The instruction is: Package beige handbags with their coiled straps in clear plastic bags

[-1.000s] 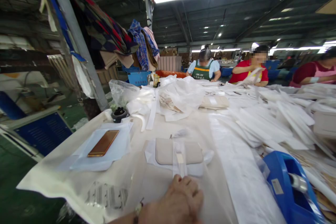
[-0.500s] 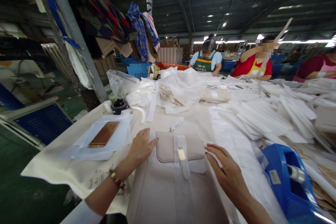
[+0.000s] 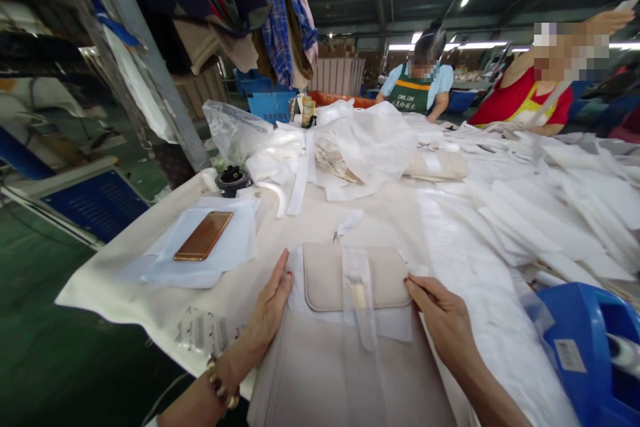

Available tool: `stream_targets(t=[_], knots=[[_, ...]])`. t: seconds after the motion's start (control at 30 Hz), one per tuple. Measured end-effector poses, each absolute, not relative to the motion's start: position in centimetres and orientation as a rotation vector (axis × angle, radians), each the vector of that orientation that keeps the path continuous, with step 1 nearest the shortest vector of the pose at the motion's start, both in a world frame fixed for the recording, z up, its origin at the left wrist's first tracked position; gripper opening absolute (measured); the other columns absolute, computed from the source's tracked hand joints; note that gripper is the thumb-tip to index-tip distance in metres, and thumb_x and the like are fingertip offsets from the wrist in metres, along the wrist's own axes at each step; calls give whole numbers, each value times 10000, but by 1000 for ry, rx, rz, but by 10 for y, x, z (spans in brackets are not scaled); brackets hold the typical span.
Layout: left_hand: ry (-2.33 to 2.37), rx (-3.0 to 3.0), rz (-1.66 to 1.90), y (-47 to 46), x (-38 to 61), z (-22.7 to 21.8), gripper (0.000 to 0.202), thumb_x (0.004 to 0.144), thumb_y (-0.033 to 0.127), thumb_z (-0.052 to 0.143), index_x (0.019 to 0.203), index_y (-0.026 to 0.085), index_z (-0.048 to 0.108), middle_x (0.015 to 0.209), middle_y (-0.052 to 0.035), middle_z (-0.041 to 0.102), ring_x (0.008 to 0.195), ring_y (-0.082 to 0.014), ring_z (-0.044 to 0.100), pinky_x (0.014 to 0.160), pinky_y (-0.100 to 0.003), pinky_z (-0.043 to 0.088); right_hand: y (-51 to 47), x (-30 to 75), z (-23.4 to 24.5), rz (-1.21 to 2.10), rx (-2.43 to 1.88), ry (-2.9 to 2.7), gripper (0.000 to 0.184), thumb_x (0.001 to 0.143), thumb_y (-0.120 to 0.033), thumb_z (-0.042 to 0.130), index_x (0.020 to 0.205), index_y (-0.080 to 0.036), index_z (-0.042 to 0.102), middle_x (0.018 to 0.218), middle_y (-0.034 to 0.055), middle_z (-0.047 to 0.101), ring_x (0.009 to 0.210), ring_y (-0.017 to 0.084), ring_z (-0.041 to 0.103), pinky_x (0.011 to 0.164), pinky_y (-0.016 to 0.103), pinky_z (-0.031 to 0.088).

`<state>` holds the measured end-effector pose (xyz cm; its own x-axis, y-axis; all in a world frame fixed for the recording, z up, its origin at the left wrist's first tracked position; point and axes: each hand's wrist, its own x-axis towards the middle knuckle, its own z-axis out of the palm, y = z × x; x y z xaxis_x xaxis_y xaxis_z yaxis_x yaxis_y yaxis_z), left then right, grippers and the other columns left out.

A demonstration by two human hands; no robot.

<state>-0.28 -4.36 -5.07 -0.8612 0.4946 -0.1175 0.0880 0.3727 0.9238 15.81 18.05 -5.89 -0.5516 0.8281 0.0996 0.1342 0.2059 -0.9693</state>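
While the covered table (image 3: 115, 297) bears the work, your beige bag (image 3: 315, 373) lies at its near edge, directly before you, with the flap (image 3: 325, 280) down. Your left hand (image 3: 270, 307) rests along the bag's left edge, fingers extended, not gripping; your right hand (image 3: 445, 313) seems to pinch the bag's edge at the flap's right corner. Judging by this, the white sheet (image 3: 395, 328) is already under the flap and the translucent strip (image 3: 357, 380) over the metal tab (image 3: 359, 293). What remains cannot be told.
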Motion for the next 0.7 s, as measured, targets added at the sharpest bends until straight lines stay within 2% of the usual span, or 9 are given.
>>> stream_targets(t=[0.07,0.17,0.3,0.4,0.47,0.7], knots=[[2288,474,1526,-41,-1,-52,598,906,464,322,1432,188,255,1517,-35,222,1398,-208,157,1164,-397,116,177,157,-57,1371,-841,-1796,275,652,-453,681,743,-196,713,808,42,667,776,187,593,731,310,479],[2315,457,1491,-44,-2,-50,644,908,465,328,1459,185,145,1531,-45,157,1404,-212,106,1163,-414,87,174,161,-58,1450,-794,-1780,262,635,-450,706,708,-198,712,791,35,648,767,175,589,700,287,491],[2195,648,1327,-64,-5,-54,773,877,593,348,1466,201,36,1543,-41,47,1404,-231,36,1155,-409,59,172,170,-67,1458,-861,-1800,358,652,-497,685,850,-203,736,971,62,671,925,209,607,860,340,490],[2199,804,1273,-78,1,-60,834,862,634,335,1462,183,-28,1544,-41,-42,1400,-221,-38,1152,-384,42,169,174,-74,1387,-929,-1813,431,676,-530,649,959,-214,724,1112,65,659,1067,236,578,1001,389,420],[2236,796,1254,-80,9,-63,836,868,632,317,1457,174,-59,1542,-44,-82,1397,-210,-73,1152,-385,19,164,173,-76,1401,-959,-1811,437,691,-535,636,984,-221,716,1141,54,660,1105,241,568,1040,400,389],[2258,560,1518,-47,34,-60,847,869,611,340,1457,134,-39,1548,-88,-43,1409,-220,-48,1164,-412,28,167,163,-84,1314,-1021,-1762,482,710,-562,597,1013,-198,688,1113,63,678,1076,254,589,995,409,432]])
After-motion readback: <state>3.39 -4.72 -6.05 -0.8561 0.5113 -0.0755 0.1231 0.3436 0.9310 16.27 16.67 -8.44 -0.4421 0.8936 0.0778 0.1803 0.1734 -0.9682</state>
